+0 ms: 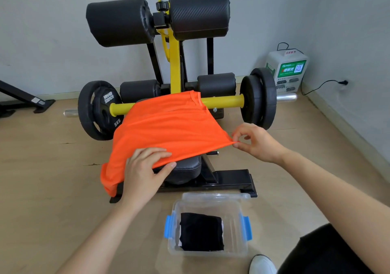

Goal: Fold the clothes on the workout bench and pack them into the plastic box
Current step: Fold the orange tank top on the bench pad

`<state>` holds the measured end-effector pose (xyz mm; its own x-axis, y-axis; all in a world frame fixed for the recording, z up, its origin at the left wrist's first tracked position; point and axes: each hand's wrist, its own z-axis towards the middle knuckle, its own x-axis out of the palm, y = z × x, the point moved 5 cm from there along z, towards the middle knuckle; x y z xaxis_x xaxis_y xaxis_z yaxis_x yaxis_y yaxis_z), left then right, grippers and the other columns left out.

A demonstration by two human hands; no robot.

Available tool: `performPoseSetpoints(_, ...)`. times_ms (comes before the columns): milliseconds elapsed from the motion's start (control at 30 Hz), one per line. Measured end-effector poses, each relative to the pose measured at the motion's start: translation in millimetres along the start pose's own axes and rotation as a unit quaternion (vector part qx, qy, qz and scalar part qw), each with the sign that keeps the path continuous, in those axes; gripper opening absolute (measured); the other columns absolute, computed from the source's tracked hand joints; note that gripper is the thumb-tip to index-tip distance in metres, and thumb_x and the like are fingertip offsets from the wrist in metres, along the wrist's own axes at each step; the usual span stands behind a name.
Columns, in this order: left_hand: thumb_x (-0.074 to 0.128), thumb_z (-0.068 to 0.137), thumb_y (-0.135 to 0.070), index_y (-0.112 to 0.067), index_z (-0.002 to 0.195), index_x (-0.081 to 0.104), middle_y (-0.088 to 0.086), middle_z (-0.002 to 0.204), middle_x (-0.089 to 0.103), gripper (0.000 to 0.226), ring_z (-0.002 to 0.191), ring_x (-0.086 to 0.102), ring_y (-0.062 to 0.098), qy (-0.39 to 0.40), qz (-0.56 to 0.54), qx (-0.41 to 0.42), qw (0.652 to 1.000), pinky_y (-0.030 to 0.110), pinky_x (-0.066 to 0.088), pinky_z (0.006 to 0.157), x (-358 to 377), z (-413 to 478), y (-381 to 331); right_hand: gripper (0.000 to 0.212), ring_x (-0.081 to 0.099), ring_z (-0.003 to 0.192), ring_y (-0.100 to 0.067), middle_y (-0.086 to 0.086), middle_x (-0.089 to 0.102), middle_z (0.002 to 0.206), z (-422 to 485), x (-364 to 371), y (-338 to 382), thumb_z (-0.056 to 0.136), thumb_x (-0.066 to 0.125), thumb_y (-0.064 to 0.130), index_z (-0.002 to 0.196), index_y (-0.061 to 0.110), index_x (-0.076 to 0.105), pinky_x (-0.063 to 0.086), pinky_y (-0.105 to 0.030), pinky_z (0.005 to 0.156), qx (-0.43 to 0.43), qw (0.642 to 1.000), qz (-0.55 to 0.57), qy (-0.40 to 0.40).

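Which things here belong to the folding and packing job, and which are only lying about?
Job: orange shirt, held by left hand and right hand; bench seat; plastic box; folded black garment inside it.
Lying about: weight plates; white charging station.

Both bare arms reach forward. The left hand grips the orange shirt, fingers on top (thumb tucked beneath); the right hand pinches its edge, other fingers loosely curled.

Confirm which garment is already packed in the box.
The black garment, folded inside the plastic box. The orange shirt is spread on the bench, gripped by the left hand and pinched by the right hand.
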<state>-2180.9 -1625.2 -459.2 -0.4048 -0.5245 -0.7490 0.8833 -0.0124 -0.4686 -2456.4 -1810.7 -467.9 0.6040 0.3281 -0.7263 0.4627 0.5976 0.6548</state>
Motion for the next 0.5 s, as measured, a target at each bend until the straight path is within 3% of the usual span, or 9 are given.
performPoseSetpoints(100,0.064,0.086,-0.048,-0.035,0.093,0.077,-0.023,0.103,0.069,0.021,0.099,0.058,0.012,-0.01,-0.006,0.019,1.0,0.044,0.048,0.084,0.7,-0.8,-3.8,0.01,0.057,0.104,-0.005,0.01,0.062,0.104,-8.4,-13.8,9.8,0.088,0.071,0.018,0.086,0.025,0.065,0.043,-0.02,0.087,-0.001,0.999,0.032,-0.026)
performPoseSetpoints(200,0.059,0.091,-0.044,-0.027,0.091,0.076,-0.021,0.098,0.07,0.024,0.093,0.06,0.01,-0.006,-0.018,0.057,0.998,0.04,0.05,0.078,-0.8,-5.7,-13.7,0.01,0.06,0.104,-0.006,0.008,0.066,0.105,-15.5,-28.5,18.6,0.09,0.07,0.016,0.083,0.021,0.065,0.047,-0.027,0.092,0.009,0.996,0.084,-0.037)
performPoseSetpoints(267,0.056,0.093,-0.045,-0.028,0.091,0.073,-0.023,0.091,0.069,0.024,0.088,0.06,0.004,0.014,-0.045,0.063,0.997,0.034,0.05,0.075,-3.7,-9.9,-21.1,0.01,0.064,0.106,-0.008,0.005,0.07,0.109,-19.6,-37.2,22.9,0.09,0.07,0.013,0.082,0.017,0.065,0.049,-0.03,0.094,0.017,0.993,0.114,-0.003)
performPoseSetpoints(400,0.058,0.088,-0.049,-0.038,0.088,0.07,-0.018,0.082,0.071,0.016,0.074,0.067,0.007,0.058,-0.15,0.032,0.986,0.027,0.05,0.068,-15.2,-14.3,-29.5,0.009,0.07,0.105,-0.024,-0.011,0.073,0.111,-30.6,-46.6,25.5,0.089,0.068,0.002,0.088,-0.006,0.064,0.055,-0.032,0.094,0.049,0.962,0.247,0.105)
performPoseSetpoints(500,0.06,0.085,-0.05,-0.044,0.088,0.068,-0.019,0.081,0.072,0.01,0.072,0.065,0.004,0.042,-0.169,0.023,0.984,0.018,0.047,0.068,-24.9,-11.5,-31.4,0.007,0.07,0.091,-0.028,-0.021,0.073,0.098,-29.7,-45.2,21.9,0.09,0.067,0.003,0.09,-0.004,0.065,0.055,-0.035,0.087,0.059,0.959,0.259,0.1)
